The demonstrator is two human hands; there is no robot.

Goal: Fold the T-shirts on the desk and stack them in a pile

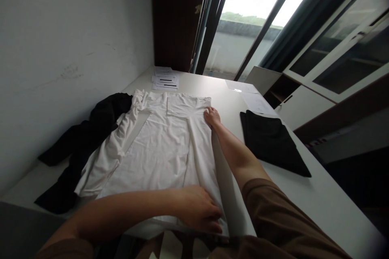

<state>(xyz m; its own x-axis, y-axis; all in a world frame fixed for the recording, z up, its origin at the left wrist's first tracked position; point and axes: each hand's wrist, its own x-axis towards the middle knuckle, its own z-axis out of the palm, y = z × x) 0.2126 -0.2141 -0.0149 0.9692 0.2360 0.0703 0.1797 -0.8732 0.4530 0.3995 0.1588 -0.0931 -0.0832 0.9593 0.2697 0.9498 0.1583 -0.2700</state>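
Observation:
White trousers (164,141), as they appear, lie on the table with the gathered waistband at the far end. One leg is bunched up on the left; the rest is spread fairly flat, with soft creases. My right hand (212,116) reaches to the far right corner of the waistband, its fingers curled over the edge. Close to my body, my left hand (200,208) is curled on the cloth at the near right end. Its fingertips are partly hidden under the hand.
Crumpled black clothing (88,129) lies against the wall on the left. A folded black garment (272,139) rests on the white table (322,206) at the right. Papers (165,79) and more sheets (255,101) lie toward the far edge. A cabinet (306,107) stands beyond.

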